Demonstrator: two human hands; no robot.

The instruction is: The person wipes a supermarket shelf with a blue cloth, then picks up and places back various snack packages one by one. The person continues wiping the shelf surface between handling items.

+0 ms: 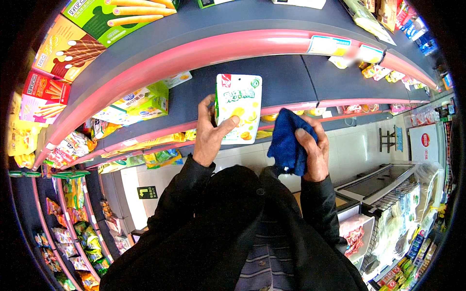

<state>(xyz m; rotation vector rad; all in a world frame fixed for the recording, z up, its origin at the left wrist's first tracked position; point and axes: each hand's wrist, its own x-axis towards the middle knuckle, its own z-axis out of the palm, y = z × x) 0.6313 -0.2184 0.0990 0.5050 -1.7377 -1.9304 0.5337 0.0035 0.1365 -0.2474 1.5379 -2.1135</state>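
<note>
My left hand (209,133) is closed around a white and green snack pouch (239,104) with yellow fruit pictures, thumb across its front and fingers behind. The pouch stands upright in the grip, in front of a dark shelf board (281,77). To its right, my right hand (313,148) grips a dark blue cloth (287,140), bunched between thumb and fingers. Cloth and pouch are apart. Part of the right hand's fingers is hidden behind the cloth.
Pink-edged shelves (194,53) curve across in front of me. Boxes of stick snacks (73,51) stand at upper left, and a green box (141,104) sits on the shelf left of the pouch. Lower right holds a chest freezer (383,179) and a wire basket (398,218).
</note>
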